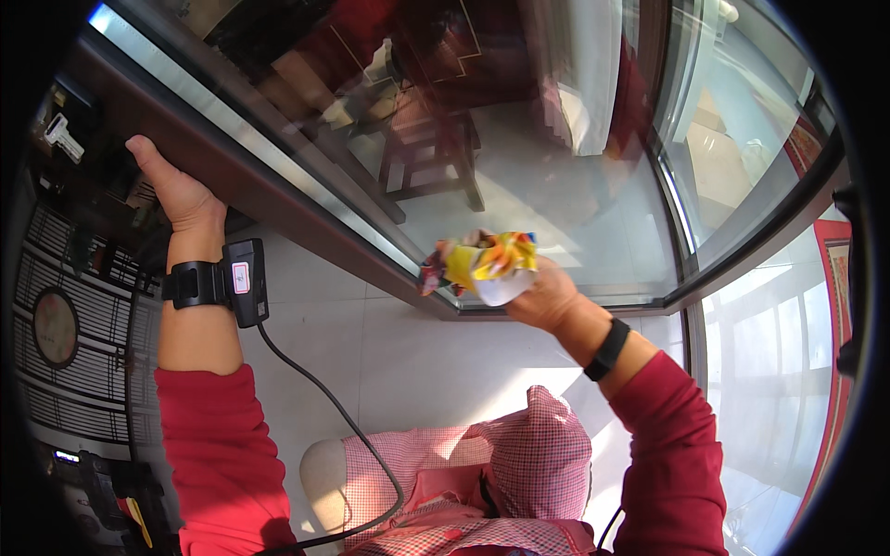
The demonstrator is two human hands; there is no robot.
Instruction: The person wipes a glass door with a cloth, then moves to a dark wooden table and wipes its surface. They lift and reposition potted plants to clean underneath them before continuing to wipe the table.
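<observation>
A dark brown framed glass door or window panel [445,174] stands slanted before me. My left hand [177,187] is on the outer edge of its brown frame [236,167], thumb extended; the other fingers are mostly hidden. In my right hand [546,295] is a wad of crumpled printed paper [497,267], yellow and multicoloured with a white side. The wad is at the panel's lower corner, in front of the glass and close to the bottom frame. Its fingers are largely covered by the paper.
A wooden stool [434,156] and a white curtain [580,83] appear in the glass, reflected or behind it. A key [64,137] is at far left, above a dark lattice screen [76,326]. A cable [313,382] runs from my left wrist device [243,281] over pale floor tiles [313,313].
</observation>
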